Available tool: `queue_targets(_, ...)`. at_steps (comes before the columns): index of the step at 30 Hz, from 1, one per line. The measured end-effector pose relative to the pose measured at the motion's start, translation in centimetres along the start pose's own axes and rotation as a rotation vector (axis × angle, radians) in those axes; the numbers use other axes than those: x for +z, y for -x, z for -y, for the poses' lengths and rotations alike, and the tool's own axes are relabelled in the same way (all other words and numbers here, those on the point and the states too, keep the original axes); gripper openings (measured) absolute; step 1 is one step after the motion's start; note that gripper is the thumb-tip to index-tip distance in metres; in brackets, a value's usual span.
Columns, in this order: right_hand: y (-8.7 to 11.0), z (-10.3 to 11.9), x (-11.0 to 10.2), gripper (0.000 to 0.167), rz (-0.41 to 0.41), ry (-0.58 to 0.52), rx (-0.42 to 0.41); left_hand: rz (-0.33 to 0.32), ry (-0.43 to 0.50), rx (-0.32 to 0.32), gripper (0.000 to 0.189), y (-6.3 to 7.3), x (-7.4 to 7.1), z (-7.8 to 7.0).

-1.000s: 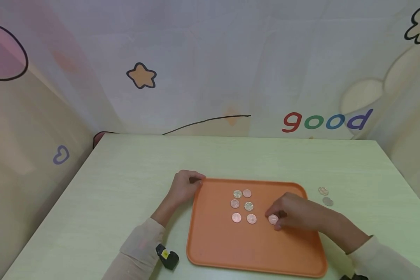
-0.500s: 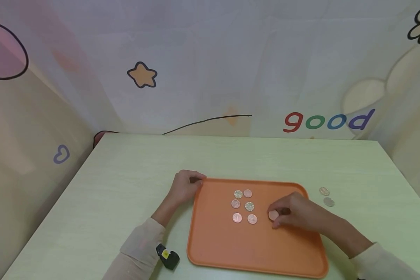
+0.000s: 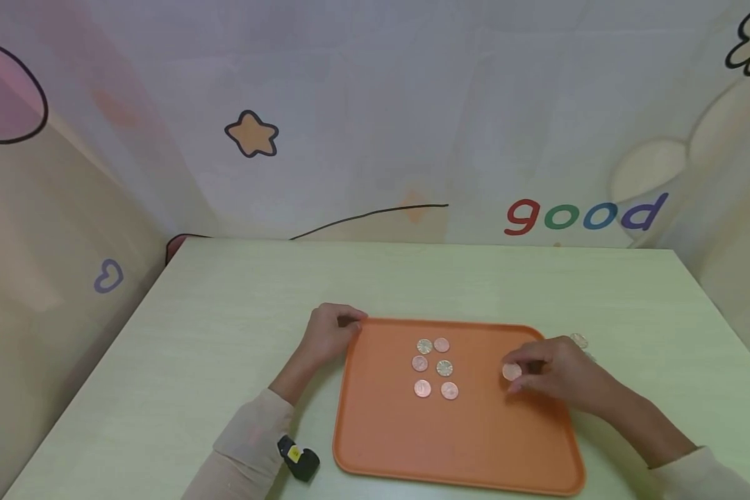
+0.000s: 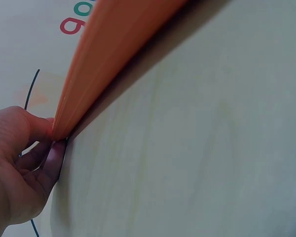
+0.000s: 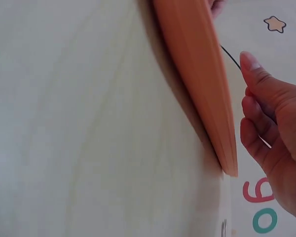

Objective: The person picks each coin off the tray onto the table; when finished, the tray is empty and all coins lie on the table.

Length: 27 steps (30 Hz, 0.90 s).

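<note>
An orange tray (image 3: 456,444) lies on the table, and my left hand (image 3: 331,337) pinches its far left corner. Seen from the left wrist, thumb and fingers of that hand (image 4: 19,158) close round the tray's corner (image 4: 89,79). Over the tray's right part, my right hand (image 3: 562,368) holds a coin (image 3: 511,372) between thumb and fingers. Several coins, such as a pinkish one (image 3: 422,388) and a silvery-gold one (image 3: 444,368), lie in pairs on the tray. The right wrist view shows the right hand (image 5: 281,133) above the tray edge; the coin is hidden there.
Beyond the tray's right side a coin (image 3: 578,340) lies on the table (image 3: 256,278); another just below it is mostly hidden by my right hand. A black device (image 3: 298,460) is at my left sleeve. A printed backdrop (image 3: 375,125) stands behind the table.
My right hand has lifted the coin from the tray and moved right and slightly away with it. It now partly covers the coins on the table. The left hand stays put.
</note>
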State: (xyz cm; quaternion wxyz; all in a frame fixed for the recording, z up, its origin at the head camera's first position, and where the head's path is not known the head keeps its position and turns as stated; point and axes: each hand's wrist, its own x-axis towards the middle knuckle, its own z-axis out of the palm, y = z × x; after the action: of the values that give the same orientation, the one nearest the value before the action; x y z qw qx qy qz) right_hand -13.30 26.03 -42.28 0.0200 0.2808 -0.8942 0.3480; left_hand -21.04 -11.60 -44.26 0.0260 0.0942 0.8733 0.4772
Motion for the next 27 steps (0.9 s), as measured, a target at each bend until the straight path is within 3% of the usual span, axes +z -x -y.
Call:
queue_targets(15,1.8,-1.5,-1.8,0.029,-0.177,0.047,0.122,0.002,0.010,0.013,0.018,-0.1,0.1,0.5)
queue_targets(20,2.1,-2.2,-2.2,0.029,-0.228,0.011,0.143,-0.004,0.001,0.017,0.018,-0.1,0.1,0.4)
queue_targets(27,2.5,-3.2,-3.2,0.030,-0.250,0.037,0.189,-0.007,0.001,0.006,0.018,-0.2,0.0,0.2)
